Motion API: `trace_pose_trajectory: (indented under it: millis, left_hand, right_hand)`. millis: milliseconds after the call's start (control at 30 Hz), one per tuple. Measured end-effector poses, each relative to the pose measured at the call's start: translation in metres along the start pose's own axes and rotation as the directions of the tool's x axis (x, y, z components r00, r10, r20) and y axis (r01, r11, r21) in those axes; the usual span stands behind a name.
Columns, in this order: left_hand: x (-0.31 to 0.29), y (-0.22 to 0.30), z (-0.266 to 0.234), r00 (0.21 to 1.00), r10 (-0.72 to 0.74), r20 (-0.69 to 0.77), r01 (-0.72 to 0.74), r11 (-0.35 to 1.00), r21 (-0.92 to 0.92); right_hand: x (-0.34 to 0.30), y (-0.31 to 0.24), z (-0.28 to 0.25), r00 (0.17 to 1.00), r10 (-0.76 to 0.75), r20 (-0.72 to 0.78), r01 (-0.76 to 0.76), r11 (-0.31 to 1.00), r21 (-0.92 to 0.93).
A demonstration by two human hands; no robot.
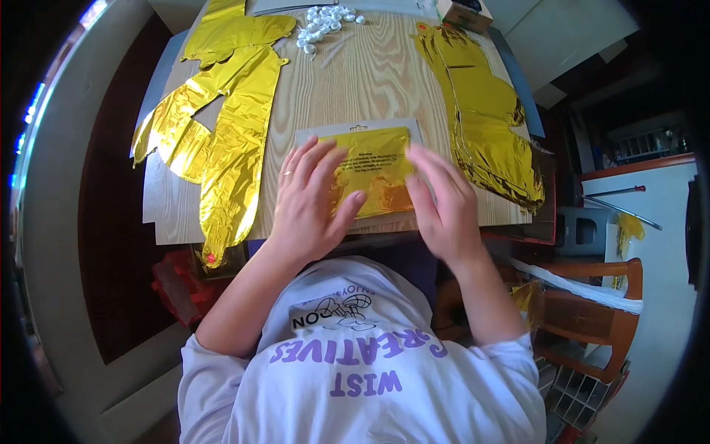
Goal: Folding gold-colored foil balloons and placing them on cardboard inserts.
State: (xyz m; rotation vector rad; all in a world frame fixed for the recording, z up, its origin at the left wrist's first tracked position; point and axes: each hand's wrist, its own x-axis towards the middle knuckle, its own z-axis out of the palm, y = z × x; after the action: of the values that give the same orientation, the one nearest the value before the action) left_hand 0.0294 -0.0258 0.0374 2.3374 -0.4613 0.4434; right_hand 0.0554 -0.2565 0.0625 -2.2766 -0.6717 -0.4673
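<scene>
A flat folded gold foil balloon (370, 159) with dark print lies in front of me near the table's front edge, on a light card (416, 132) with a hang hole at its top. My left hand (309, 196) rests over its left side, fingers stretched and thumb apart; a ring shows on one finger. At the opposite side my right hand (447, 207) is held with fingers extended and thumb apart, the fingertips at the package's right edge. Neither hand is visibly gripping it; whether the fingertips touch it I cannot tell.
Unfolded gold foil balloons (240, 126) spread across the table's left, one hanging over the front edge. More gold foil balloons (484, 111) are stacked at right. Several small white ribbon coils (323, 24) sit at the back, near a box (464, 13). A wooden chair (592, 322) stands right.
</scene>
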Motion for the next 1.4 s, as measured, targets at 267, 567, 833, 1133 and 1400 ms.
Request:
trace_pose_trajectory:
  millis: [267, 567, 833, 1133, 1400]
  left_hand:
    - [-0.009, -0.024, 0.033, 0.962, -0.054, 0.268, -0.051, 0.928, 0.369]
    - [-0.004, -0.023, 0.017, 0.976, -0.120, 0.181, 0.126, 0.992, -0.027]
    - [-0.030, -0.016, -0.025, 0.970, 0.067, 0.234, -0.079, 0.996, 0.043]
    - [-0.038, -0.024, -0.006, 0.901, 0.152, 0.407, -0.222, 0.967, 0.129]
    - [-0.012, 0.001, -0.013, 0.889, 0.071, 0.452, -0.124, 0.988, 0.087]
  right_hand:
    - [-0.010, 0.047, 0.049, 0.888, 0.176, 0.425, 0.001, 0.924, -0.383]
    - [-0.008, 0.051, 0.041, 0.917, 0.142, 0.374, -0.047, 0.967, -0.252]
    - [-0.039, 0.029, -0.015, 0.923, -0.043, 0.383, 0.082, 0.993, -0.086]
    - [-0.067, 0.030, -0.012, 0.944, -0.108, 0.313, 0.169, 0.970, -0.175]
    - [-0.043, 0.029, -0.020, 0.900, -0.112, 0.420, 0.187, 0.972, -0.141]
